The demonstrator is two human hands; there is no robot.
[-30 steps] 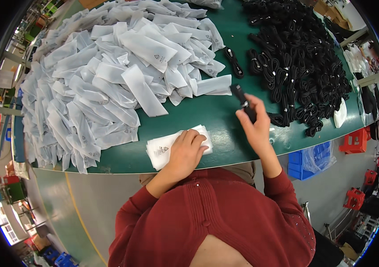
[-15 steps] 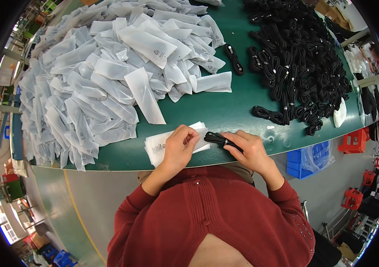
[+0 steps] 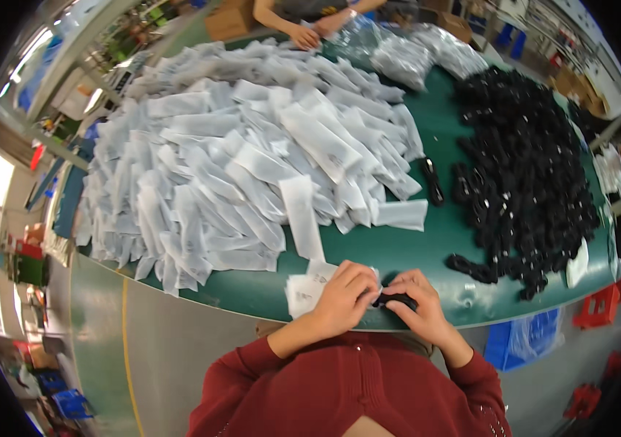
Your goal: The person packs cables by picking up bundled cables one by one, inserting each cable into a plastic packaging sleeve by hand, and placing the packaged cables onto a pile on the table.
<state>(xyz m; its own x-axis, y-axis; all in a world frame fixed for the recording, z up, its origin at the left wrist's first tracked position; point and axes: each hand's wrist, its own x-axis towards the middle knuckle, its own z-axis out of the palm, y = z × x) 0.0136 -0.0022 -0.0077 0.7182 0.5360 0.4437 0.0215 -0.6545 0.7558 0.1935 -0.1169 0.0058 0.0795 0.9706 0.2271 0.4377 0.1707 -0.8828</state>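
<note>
At the near edge of the green table, my right hand [image 3: 419, 304] is closed on a coiled black cable [image 3: 399, 299], thumb below and fingers above. My left hand [image 3: 345, 297] is pinched right beside it, on the open end of a thin white plastic bag [image 3: 376, 280]. The cable's left end meets the bag's mouth at my left fingertips; how far it reaches inside is hidden by the fingers. Beneath and left of my left hand lies a small stack of flat white bags [image 3: 300, 293].
A large heap of filled whitish bags [image 3: 208, 175] covers the table's left and middle. Black coiled cables [image 3: 529, 182] are piled on the right, with one single coil [image 3: 432, 182] between. Across the table are a co-worker's hands [image 3: 309, 35] and clear plastic bags [image 3: 405, 62].
The view has tilted up, bringing the co-worker's hands into sight. My hands have come closer together, and the cable's end has moved to the bag's mouth at my left fingers.
</note>
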